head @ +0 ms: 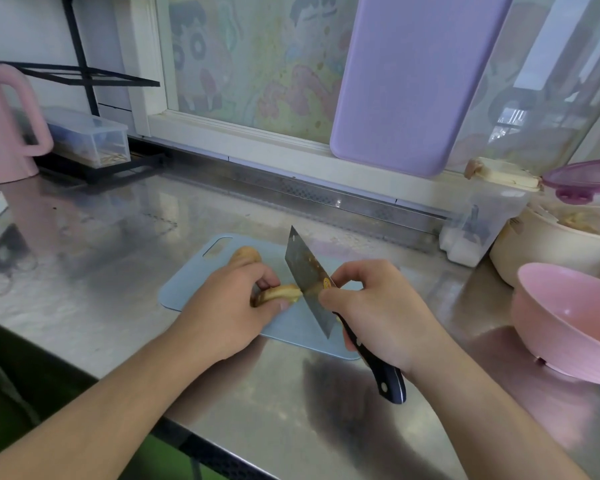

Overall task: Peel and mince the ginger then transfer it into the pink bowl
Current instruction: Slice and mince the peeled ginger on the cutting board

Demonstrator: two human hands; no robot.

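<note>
left hand (pixel 229 303): pins knobbly tan ginger root (pixel 278 293) on pale blue plastic cutting board (pixel 187 275)
right hand (pixel 371 306): grips steel cleaver (pixel 305 271), blade at ginger
step: probably peeling/trimming
next: shave skin; pink round bowl (pixel 568 323) right of right hand

Your cutting board (pixel 194 285) lies on the tabletop (pixel 101 244) straight before you. On it, your left hand (pixel 229 306) holds the ginger (pixel 279 293), with the cleaver (pixel 309 271) just right of it in your right hand (pixel 378 306). The bowl (pixel 568 323) sits to the far right, near the tabletop's front edge. A second board (pixel 406 81) leans on the window behind.
</note>
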